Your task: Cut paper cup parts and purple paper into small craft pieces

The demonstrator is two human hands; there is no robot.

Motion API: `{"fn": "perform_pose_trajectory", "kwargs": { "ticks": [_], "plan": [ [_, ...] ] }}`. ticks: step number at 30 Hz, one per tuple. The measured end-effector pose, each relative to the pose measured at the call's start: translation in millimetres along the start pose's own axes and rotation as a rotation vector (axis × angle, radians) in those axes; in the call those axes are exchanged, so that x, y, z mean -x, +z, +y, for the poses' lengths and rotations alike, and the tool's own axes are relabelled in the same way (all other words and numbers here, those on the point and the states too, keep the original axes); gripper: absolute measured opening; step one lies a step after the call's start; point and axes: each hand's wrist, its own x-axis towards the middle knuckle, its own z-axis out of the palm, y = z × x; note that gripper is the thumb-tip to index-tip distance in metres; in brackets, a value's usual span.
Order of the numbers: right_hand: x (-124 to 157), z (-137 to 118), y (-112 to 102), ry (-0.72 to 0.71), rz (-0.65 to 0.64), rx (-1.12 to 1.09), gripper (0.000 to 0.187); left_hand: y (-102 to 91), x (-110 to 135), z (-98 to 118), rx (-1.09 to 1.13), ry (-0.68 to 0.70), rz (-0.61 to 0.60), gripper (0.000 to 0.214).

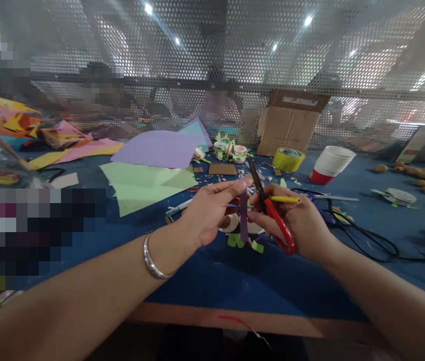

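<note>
My left hand (212,208) pinches a narrow purple paper strip (244,215) that hangs down from the fingertips. Wrapped around red-handled scissors (280,228), my right hand (300,215) is close beside the strip. The dark scissor blades point up and away. A thin yellow stick-like thing (285,199) lies across the right fingers; its kind is unclear. Below the hands is a craft piece with green paper tabs (236,240) and white round parts, partly hidden by the fingers and the strip.
Purple (155,148) and green paper sheets (148,183) lie left of centre. Behind are paper-cup crafts (231,149), a cardboard box (289,125) and yellow tape (288,159). To the right stand stacked cups (332,163), near a black cable (378,245) and round brown things (423,174).
</note>
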Motion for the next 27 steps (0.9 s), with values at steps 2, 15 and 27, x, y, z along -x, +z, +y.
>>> {"fn": "perform_pose_trajectory", "kwargs": {
  "ticks": [2,15,27],
  "plan": [
    [0.0,-0.4,1.6,-0.015,0.007,-0.009,0.038,1.1,0.8,-0.8,0.017,0.000,0.022,0.015],
    [4.5,4.4,-5.6,-0.187,0.086,0.150,0.032,-0.8,-1.8,4.9,0.016,0.068,0.078,0.012],
    [-0.3,6.0,-3.7,-0.303,0.070,0.322,0.021,4.9,0.6,0.9,0.068,0.054,0.041,0.016]
  ]
}}
